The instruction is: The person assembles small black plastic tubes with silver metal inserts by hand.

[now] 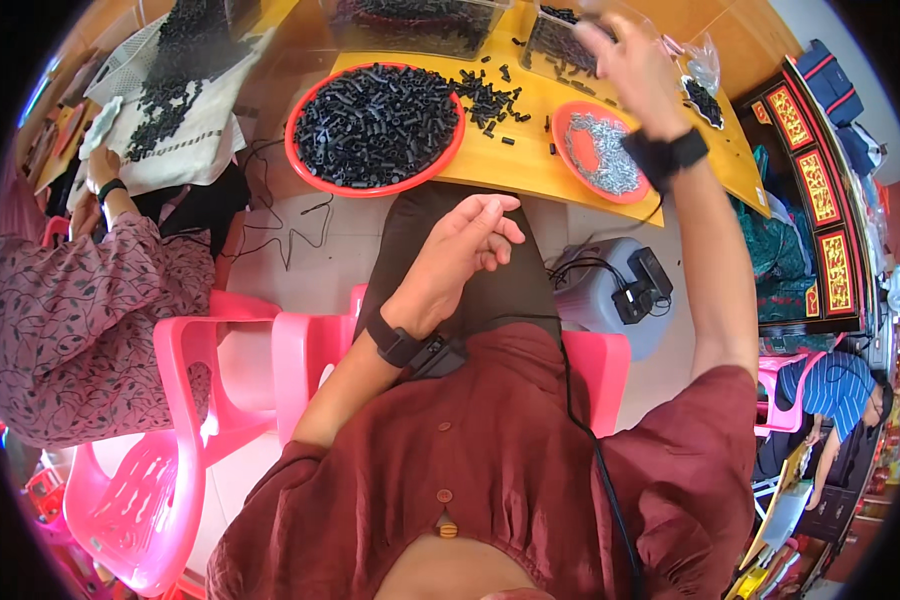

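My left hand (467, 241) is held above my lap with its fingers curled in and the thumb pressed near the index finger. Whatever it may hold is hidden. My right hand (632, 75) is stretched out over the far right of the table, beside a clear bin (560, 47) of black pieces; its fingertips are smeared by motion. Below that wrist sits a red oval dish (567, 150) with small silvery metal pieces (610, 150). In front of me, a round red tray (300, 160) is heaped with short black tubular plastic parts (375, 125).
Loose black parts (487, 103) lie on the yellow table (530, 175). Another clear bin (420, 40) stands behind the tray. At left a person (100, 300) works at a cloth-covered surface (195, 150). Pink chairs (180, 420) and a grey-blue container (610, 290) with cables stand around me.
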Action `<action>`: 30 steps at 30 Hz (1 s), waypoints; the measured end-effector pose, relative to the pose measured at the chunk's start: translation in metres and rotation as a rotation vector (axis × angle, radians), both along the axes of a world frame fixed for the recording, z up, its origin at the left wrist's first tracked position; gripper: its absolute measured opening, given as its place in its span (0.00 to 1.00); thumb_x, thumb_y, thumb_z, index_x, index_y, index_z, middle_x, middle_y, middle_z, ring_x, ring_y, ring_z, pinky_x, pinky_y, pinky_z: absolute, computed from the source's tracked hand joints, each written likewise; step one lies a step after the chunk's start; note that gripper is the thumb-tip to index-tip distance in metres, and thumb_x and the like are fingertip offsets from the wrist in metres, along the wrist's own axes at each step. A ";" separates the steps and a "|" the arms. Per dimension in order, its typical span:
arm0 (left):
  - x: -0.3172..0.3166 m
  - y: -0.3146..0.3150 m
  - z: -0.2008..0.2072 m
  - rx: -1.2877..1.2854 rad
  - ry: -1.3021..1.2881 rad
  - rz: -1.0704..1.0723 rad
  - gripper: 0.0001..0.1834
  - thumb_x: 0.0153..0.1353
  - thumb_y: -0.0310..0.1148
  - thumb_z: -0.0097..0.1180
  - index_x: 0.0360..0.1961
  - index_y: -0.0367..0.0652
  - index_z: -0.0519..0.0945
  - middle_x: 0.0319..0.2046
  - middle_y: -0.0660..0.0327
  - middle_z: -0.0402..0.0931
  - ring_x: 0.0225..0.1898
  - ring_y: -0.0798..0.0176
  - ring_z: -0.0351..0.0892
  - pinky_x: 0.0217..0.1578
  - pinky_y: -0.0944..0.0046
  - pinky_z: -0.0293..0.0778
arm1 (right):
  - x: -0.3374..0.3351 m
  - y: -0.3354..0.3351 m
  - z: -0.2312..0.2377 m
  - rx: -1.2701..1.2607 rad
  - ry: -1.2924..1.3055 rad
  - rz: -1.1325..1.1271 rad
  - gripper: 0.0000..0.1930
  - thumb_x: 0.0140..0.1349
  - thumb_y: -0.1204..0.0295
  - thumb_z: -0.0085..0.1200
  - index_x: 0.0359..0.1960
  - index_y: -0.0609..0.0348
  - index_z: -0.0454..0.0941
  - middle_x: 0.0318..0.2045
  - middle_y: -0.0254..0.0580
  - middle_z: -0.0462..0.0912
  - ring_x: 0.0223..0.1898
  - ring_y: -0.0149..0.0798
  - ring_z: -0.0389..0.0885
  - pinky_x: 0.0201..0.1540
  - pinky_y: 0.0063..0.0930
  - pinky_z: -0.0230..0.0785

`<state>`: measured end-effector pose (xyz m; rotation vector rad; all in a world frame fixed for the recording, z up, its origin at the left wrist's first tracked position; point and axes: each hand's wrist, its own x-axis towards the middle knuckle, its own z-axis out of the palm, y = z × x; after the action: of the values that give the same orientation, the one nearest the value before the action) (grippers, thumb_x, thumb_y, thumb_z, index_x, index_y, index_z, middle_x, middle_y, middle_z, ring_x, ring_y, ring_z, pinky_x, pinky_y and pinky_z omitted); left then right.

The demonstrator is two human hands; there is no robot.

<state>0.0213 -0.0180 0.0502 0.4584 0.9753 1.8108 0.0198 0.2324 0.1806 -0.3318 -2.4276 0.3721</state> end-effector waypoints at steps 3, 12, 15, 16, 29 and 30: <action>-0.002 -0.001 0.000 0.002 -0.006 0.020 0.17 0.71 0.40 0.40 0.52 0.41 0.71 0.34 0.67 0.76 0.29 0.77 0.71 0.31 0.77 0.66 | -0.014 0.037 -0.020 -0.080 -0.094 0.035 0.17 0.59 0.55 0.53 0.36 0.57 0.81 0.20 0.38 0.80 0.23 0.37 0.78 0.29 0.31 0.69; -0.008 0.000 -0.015 -0.029 -0.137 0.073 0.14 0.70 0.38 0.44 0.49 0.41 0.74 0.31 0.67 0.76 0.28 0.76 0.70 0.31 0.76 0.66 | -0.002 -0.014 -0.148 -0.107 -0.354 0.042 0.12 0.52 0.64 0.59 0.34 0.59 0.81 0.28 0.54 0.82 0.35 0.53 0.81 0.41 0.43 0.72; -0.012 0.000 -0.020 -0.017 -0.147 0.084 0.14 0.69 0.38 0.45 0.48 0.42 0.74 0.31 0.67 0.76 0.29 0.76 0.71 0.31 0.76 0.66 | -0.008 -0.011 -0.159 -0.096 -0.370 0.046 0.10 0.53 0.66 0.57 0.30 0.62 0.79 0.27 0.54 0.81 0.34 0.53 0.81 0.39 0.43 0.72; -0.015 0.000 -0.024 -0.014 -0.162 0.101 0.14 0.69 0.38 0.46 0.48 0.42 0.74 0.33 0.67 0.77 0.29 0.76 0.72 0.31 0.76 0.66 | -0.005 -0.014 -0.159 -0.098 -0.372 0.047 0.10 0.53 0.66 0.57 0.30 0.62 0.79 0.27 0.54 0.81 0.34 0.53 0.81 0.39 0.43 0.72; -0.005 0.011 -0.044 -0.048 -0.158 0.319 0.09 0.62 0.32 0.57 0.42 0.42 0.78 0.36 0.65 0.80 0.33 0.75 0.76 0.33 0.76 0.69 | 0.072 -0.122 -0.120 0.030 -0.192 0.203 0.07 0.54 0.68 0.55 0.29 0.58 0.75 0.27 0.45 0.80 0.26 0.49 0.79 0.29 0.42 0.71; -0.005 0.010 -0.045 -0.048 -0.160 0.307 0.09 0.62 0.32 0.56 0.43 0.42 0.78 0.36 0.65 0.80 0.33 0.75 0.76 0.33 0.76 0.69 | 0.071 -0.118 -0.120 -0.028 -0.169 0.261 0.07 0.54 0.68 0.56 0.30 0.58 0.76 0.26 0.45 0.80 0.25 0.49 0.79 0.28 0.42 0.71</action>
<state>0.0158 -0.0077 0.0051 0.1352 1.0163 2.0564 0.0911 0.1147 0.0602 -0.0587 -2.6412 0.5094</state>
